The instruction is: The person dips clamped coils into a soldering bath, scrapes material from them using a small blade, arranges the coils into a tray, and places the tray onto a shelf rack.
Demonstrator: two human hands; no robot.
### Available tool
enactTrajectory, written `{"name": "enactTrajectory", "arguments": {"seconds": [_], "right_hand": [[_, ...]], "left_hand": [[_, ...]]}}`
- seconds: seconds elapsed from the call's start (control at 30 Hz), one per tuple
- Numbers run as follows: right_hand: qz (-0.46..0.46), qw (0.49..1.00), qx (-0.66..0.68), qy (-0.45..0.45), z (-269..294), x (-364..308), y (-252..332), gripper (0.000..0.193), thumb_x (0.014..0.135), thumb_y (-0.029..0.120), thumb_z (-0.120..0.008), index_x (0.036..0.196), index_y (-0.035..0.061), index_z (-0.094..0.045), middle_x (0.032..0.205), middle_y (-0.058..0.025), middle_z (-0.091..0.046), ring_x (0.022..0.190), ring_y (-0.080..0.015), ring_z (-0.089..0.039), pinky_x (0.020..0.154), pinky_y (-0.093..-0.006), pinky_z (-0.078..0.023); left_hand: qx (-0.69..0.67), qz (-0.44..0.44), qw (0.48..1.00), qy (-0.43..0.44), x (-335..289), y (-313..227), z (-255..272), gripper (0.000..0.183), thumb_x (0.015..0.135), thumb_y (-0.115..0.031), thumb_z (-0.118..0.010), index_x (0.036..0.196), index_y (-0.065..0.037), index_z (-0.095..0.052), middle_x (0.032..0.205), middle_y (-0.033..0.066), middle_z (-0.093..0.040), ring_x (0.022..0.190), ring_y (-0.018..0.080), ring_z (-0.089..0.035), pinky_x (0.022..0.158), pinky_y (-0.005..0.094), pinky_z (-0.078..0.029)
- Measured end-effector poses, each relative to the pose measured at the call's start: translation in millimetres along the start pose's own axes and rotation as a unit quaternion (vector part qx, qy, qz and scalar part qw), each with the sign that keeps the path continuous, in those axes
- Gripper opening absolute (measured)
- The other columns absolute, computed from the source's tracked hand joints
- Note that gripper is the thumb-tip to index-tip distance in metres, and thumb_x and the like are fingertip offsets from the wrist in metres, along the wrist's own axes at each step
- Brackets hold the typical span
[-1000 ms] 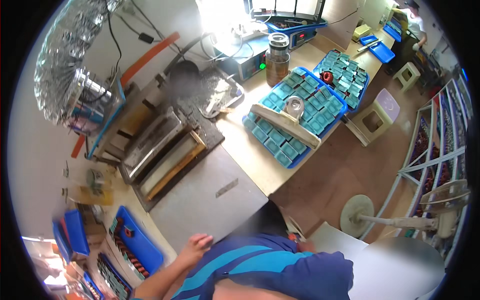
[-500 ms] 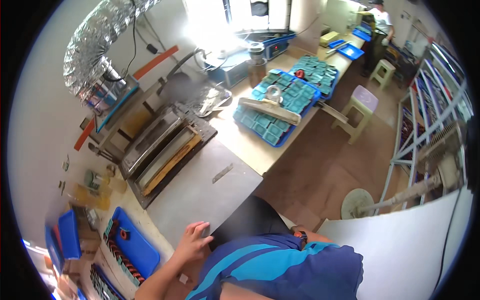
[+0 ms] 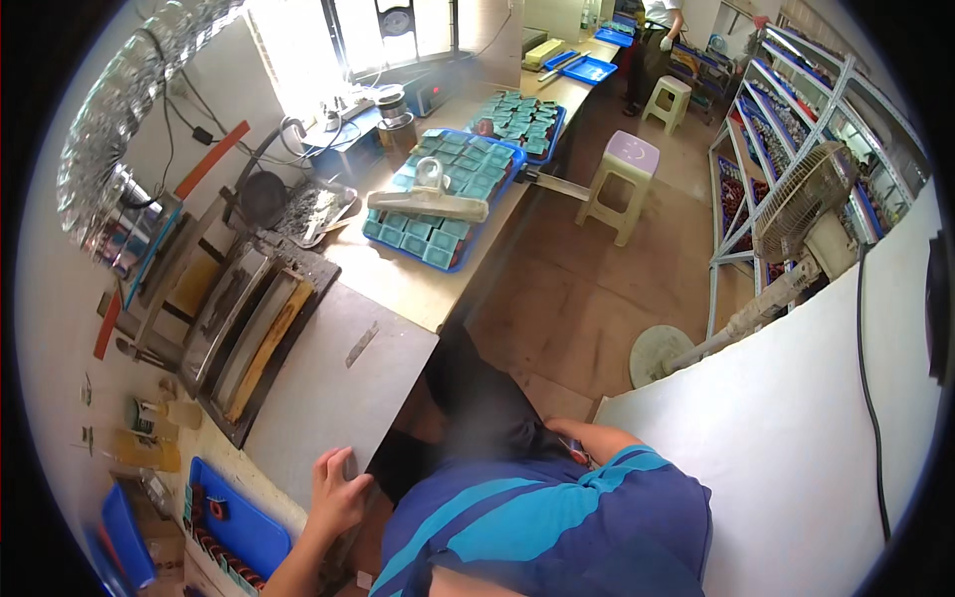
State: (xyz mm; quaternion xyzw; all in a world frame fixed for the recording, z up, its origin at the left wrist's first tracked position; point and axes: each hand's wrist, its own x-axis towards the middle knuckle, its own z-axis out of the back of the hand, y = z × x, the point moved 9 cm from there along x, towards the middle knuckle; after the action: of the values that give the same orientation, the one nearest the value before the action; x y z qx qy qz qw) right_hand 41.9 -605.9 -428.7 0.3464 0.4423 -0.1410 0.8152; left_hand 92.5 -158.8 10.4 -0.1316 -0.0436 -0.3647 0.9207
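My left hand (image 3: 338, 490) rests at the near edge of a flat grey metal sheet (image 3: 333, 383) on the bench. Its fingers are loosely bent and apart, with nothing held. A thin metal strip (image 3: 362, 343) lies on that sheet. My right hand (image 3: 553, 425) is down by my dark trousers (image 3: 487, 398), past a wrist that wears a watch (image 3: 575, 451); its fingers are hidden. Left of the sheet stands a metal machine (image 3: 254, 348) with a long slot and a yellowish bar.
Blue trays (image 3: 461, 261) of green square pieces stand along the bench, one with a long handled metal bar (image 3: 428, 206) on top. Another blue tray (image 3: 239, 512) is near my left forearm. Stools (image 3: 619, 184), a fan (image 3: 801, 209), shelves (image 3: 741, 189) and a person (image 3: 652, 50) are to the right.
The whole view has swung to the right, so the bench and trays sit further left in it. My left hand stays at the sheet's edge, and my right stays low at my side.
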Motion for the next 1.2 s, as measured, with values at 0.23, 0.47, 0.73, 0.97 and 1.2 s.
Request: {"name": "enactTrajectory", "arguments": {"seconds": [0.23, 0.47, 0.73, 0.97, 1.2], "right_hand": [[0.047, 0.968, 0.209, 0.132, 25, 19, 15, 0.049, 0.098, 0.046, -0.054, 0.130, 0.0089, -0.057, 0.134, -0.0155, -0.058, 0.121, -0.0337, -0.057, 0.101, -0.0501, -0.044], [0.084, 0.922, 0.305, 0.223, 22, 52, 54, 0.051, 0.100, 0.046, -0.052, 0.136, 0.0097, -0.055, 0.138, -0.0144, -0.056, 0.124, -0.0322, -0.055, 0.105, -0.0490, -0.043], [0.107, 0.876, 0.403, 0.243, 38, 64, 92, 0.053, 0.103, 0.046, -0.049, 0.142, 0.0107, -0.052, 0.144, -0.0131, -0.053, 0.127, -0.0305, -0.053, 0.108, -0.0478, -0.041], [0.196, 0.859, 0.455, 0.131, 141, 47, 223, 0.052, 0.102, 0.041, -0.046, 0.142, 0.0079, -0.055, 0.137, -0.0112, -0.058, 0.123, -0.0267, -0.054, 0.107, -0.0415, -0.041], [0.236, 0.941, 0.204, -0.132, 137, 67, 174, 0.042, 0.092, 0.020, -0.050, 0.123, -0.0028, -0.067, 0.115, -0.0180, -0.071, 0.113, -0.0319, -0.063, 0.100, -0.0401, -0.048]], "left_hand": [[0.049, 0.045, 0.997, 0.032, 22, -7, -11, 0.020, 0.067, -0.017, -0.080, 0.086, -0.017, -0.074, 0.137, 0.0210, -0.046, 0.128, 0.0470, -0.041, 0.106, 0.0566, -0.038], [0.101, 0.060, 0.987, 0.112, 17, 8, -34, 0.040, 0.055, -0.021, -0.080, 0.094, -0.021, -0.070, 0.138, 0.0200, -0.041, 0.132, 0.0490, -0.037, 0.109, 0.0664, -0.035], [0.113, 0.095, 0.982, 0.118, 28, 5, -30, 0.043, 0.052, -0.016, -0.079, 0.093, -0.021, -0.067, 0.138, 0.0172, -0.040, 0.133, 0.0463, -0.038, 0.108, 0.0661, -0.037], [0.059, 0.085, 0.992, 0.078, 1, 5, -25, 0.075, 0.047, -0.013, -0.079, 0.119, -0.027, -0.067, 0.146, 0.0188, -0.038, 0.133, 0.0465, -0.037, 0.107, 0.0674, -0.035], [0.002, 0.073, 0.997, -0.010, -5, 16, -24, 0.073, 0.050, -0.012, -0.080, 0.121, -0.027, -0.066, 0.145, 0.0193, -0.045, 0.132, 0.0438, -0.041, 0.108, 0.0651, -0.035]]}}
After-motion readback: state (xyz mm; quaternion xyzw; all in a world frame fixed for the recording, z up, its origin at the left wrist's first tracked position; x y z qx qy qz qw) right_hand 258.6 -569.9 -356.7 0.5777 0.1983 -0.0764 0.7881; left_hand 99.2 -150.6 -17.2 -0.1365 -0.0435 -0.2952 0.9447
